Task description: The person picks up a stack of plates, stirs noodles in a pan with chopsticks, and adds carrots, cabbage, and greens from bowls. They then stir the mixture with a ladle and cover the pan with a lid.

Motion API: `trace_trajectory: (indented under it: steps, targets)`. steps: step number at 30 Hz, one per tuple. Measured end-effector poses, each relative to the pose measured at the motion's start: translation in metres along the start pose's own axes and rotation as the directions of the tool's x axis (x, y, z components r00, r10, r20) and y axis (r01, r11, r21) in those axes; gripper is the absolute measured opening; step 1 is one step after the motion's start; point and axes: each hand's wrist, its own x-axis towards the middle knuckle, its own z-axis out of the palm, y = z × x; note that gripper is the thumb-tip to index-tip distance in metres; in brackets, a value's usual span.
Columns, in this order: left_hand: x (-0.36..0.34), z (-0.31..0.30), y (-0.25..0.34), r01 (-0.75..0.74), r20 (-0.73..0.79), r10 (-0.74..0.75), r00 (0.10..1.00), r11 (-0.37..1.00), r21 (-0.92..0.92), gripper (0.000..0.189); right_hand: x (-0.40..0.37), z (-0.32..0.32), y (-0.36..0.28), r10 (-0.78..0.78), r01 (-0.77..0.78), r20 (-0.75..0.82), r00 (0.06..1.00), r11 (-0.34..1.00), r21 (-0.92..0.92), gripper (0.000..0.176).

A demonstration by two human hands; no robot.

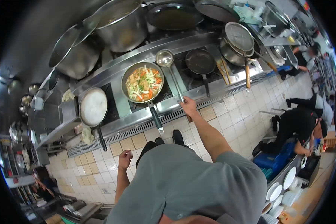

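Observation:
My right hand [189, 106] is closed around the long handle of a metal ladle [165, 58]. The ladle's bowl rests near the stove's middle, just right of a frying pan [142, 83] filled with sliced vegetables [145, 84] in orange, green and white. That pan's dark handle [156, 118] points towards me, and no hand is on it. Low at my side hangs my left hand [126, 159], its fingers curled, with nothing visible in them. It is apart from the stove, below a second pan [93, 107] holding whitish liquid or foam.
Large stock pots [121, 31] and wide dark pans [174, 16] line the back. An empty black skillet [200, 61], wooden-handled tongs or sticks [224, 71] and a strainer over a pot [239, 36] stand right. Co-workers [293, 125] bend beside stacked plates [275, 192].

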Motion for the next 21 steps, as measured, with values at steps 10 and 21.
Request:
trace_trajectory:
  steps: [10,21]
  targets:
    - [0.040,-0.036,0.343,-0.694,0.038,0.750,0.661,0.591,0.411,0.029,-0.053,-0.039,-0.033,-0.439,0.309,-0.376,0.816,0.881,-0.359,0.041]
    - [0.293,-0.192,0.701,-0.345,0.021,0.937,0.349,0.108,0.933,0.050,-0.285,-0.108,0.181,0.623,-0.661,-0.333,0.707,0.750,0.001,0.025]
